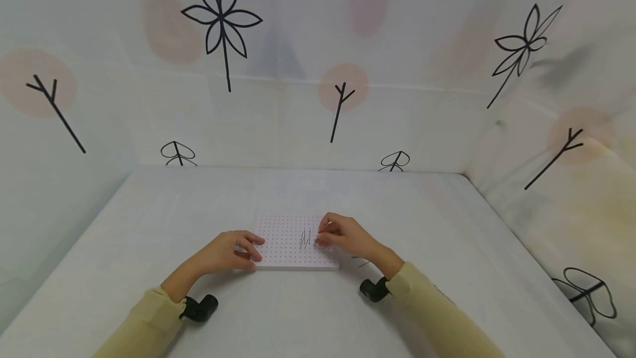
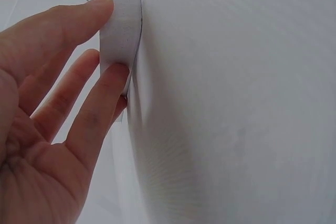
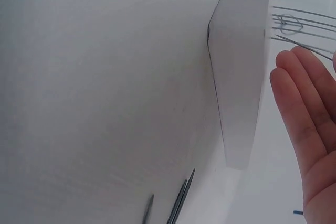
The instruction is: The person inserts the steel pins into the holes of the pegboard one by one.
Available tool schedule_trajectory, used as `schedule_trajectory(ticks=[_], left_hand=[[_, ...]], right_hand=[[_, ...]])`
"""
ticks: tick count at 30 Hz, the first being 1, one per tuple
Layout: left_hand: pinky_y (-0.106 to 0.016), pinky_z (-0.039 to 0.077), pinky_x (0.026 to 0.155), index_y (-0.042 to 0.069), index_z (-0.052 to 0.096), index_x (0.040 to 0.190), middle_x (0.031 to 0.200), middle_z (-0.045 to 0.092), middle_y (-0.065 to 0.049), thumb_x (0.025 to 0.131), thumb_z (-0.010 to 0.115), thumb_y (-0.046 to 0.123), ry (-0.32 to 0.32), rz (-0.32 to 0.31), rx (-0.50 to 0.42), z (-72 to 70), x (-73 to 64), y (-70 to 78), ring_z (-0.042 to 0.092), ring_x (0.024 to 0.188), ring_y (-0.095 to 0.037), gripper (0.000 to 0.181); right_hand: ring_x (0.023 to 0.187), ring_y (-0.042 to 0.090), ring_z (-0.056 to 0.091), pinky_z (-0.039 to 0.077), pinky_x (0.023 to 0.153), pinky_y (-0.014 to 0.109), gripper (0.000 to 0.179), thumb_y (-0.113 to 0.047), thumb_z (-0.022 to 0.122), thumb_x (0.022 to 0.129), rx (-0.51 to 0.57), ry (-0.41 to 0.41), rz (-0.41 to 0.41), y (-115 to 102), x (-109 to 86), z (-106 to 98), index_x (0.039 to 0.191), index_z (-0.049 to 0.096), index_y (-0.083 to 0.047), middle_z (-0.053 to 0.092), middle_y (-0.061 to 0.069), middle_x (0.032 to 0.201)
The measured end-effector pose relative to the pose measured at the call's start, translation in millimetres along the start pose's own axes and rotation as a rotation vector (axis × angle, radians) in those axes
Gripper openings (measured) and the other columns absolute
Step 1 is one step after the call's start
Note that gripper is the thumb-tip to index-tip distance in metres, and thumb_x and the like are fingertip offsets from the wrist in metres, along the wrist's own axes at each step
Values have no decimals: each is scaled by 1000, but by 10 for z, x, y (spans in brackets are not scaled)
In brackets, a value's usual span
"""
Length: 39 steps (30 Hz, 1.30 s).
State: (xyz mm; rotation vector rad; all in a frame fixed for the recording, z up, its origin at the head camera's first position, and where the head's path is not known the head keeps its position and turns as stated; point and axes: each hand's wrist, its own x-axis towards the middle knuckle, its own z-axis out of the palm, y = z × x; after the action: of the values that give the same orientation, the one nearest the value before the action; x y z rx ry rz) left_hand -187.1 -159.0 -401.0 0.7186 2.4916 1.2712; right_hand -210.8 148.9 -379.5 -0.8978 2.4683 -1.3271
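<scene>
A white board (image 1: 283, 258) dotted with a grid of small marks lies on the table. Several thin metal needles (image 1: 305, 239) stand up from its right part, some leaning. My left hand (image 1: 237, 250) holds the board at its left end, thumb by the front corner and fingers on the edge. Over the board's right side, my right hand (image 1: 345, 235) pinches a thin needle (image 3: 304, 46) between thumb and fingers. That needle is slanted beside the standing ones; whether its tip touches the board I cannot tell.
Several loose needles (image 3: 181, 198) lie on the white-covered table (image 1: 298, 314), right of the board near my right wrist. A patterned cloth (image 1: 288, 120) rises behind the table and along the sides. Both wrists carry a black camera (image 1: 200, 309).
</scene>
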Motion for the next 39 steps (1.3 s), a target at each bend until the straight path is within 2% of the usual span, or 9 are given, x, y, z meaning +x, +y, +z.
schedule_trajectory(ticks=[3,9,14,21,29,39], left_hand=[[-29,53,78,10,73,82,119,57,-13,74,77,6,-4,3,-5,-2,-4,0,61,99,-26,10],[-28,53,79,11,73,82,120,57,-12,74,77,6,-2,-3,1,-6,0,-11,59,102,-27,9],[-28,53,78,11,73,81,119,57,-13,74,77,6,-3,0,10,-5,0,-6,60,100,-27,9],[-28,53,78,11,73,81,119,58,-13,74,77,6,-4,0,13,-5,-3,-3,60,100,-27,9],[-28,53,78,11,73,81,119,58,-13,74,77,6,-5,3,11,-6,-3,0,60,100,-27,9],[-28,53,79,12,73,81,119,58,-12,75,77,7,0,-8,11,-5,4,-7,59,101,-27,8]], right_hand=[[81,33,65,55,71,36,6,3,57,89,-7,-7,-6,-41,6,22,93,53,2,67,19,92],[78,19,65,54,70,26,8,-5,60,89,-13,-21,-12,38,55,56,94,53,-4,68,9,91],[74,13,63,53,68,24,9,-9,62,90,-42,-21,-47,96,85,60,93,53,-7,68,4,88],[76,11,63,53,69,23,8,-8,63,88,-59,-14,-34,94,97,70,91,55,-7,68,3,88],[75,9,58,51,68,23,7,-8,67,86,-133,-23,-32,67,103,88,87,60,-9,62,-5,83],[81,11,59,51,77,25,10,-2,67,84,-169,-4,22,74,36,50,89,63,-9,63,-4,87]])
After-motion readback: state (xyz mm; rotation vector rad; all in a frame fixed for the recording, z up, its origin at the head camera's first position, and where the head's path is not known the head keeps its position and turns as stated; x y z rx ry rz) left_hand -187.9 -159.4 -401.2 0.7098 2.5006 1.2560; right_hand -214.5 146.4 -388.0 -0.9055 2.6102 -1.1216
